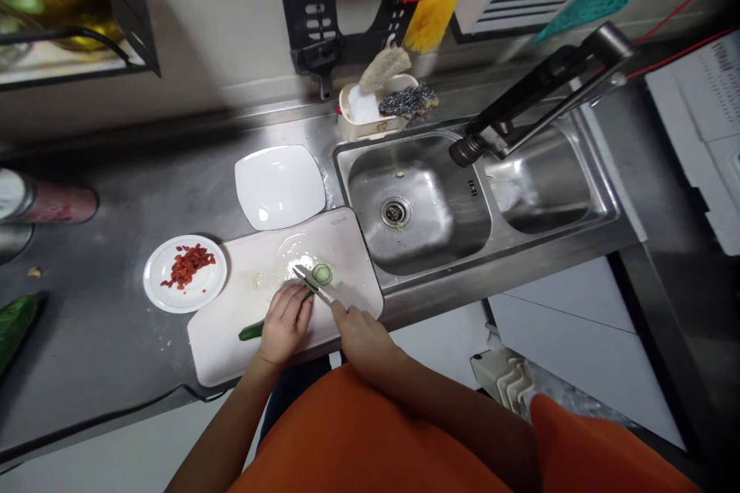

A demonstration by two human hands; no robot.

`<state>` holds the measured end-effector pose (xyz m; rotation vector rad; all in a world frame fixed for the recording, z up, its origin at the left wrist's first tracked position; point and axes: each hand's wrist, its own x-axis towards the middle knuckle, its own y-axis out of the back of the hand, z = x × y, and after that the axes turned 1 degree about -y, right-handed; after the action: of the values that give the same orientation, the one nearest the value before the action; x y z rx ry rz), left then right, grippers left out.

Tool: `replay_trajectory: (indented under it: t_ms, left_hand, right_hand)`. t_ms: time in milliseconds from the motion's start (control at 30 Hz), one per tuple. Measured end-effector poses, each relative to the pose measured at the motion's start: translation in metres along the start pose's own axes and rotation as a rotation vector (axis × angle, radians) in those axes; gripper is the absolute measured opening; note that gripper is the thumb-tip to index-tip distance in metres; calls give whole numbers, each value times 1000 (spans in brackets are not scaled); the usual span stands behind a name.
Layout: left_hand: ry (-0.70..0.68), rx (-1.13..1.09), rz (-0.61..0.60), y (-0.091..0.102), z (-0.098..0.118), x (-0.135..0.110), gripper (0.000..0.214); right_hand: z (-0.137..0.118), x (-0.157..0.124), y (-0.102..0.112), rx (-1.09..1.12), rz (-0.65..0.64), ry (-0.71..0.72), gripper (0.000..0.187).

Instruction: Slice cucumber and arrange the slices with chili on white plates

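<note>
A cucumber (251, 331) lies on the white cutting board (220, 362), its left end showing past my left hand (287, 322). The fingers of that hand are curled over the cucumber and hide its middle. My right hand (364, 337) grips a knife (315, 283) by the handle, the blade pointing up and left, close beside my left fingertips. Just right of the blade rest thin cucumber slices (322, 273). Wet patches glisten on the board around them.
A small plate (151, 281) with chopped red pieces (190, 266) overlaps the board's left side. Behind the board sits a white square plate (280, 185). To the right is a steel sink (428, 246) under a black faucet (520, 96). A green vegetable (16, 327) lies far left.
</note>
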<state>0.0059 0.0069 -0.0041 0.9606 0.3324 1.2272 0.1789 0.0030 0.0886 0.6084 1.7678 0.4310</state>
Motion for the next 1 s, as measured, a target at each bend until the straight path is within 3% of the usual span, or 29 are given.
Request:
replay_trajectory:
  t_ms: [500, 1000]
  left_hand:
    - [26, 1, -24, -1, -2, -3, 25]
    - [-5, 16, 16, -1, -2, -2, 22]
  right_hand:
    - [6, 15, -20, 23, 118, 12, 38]
    - [9, -31, 0, 16, -21, -43, 37]
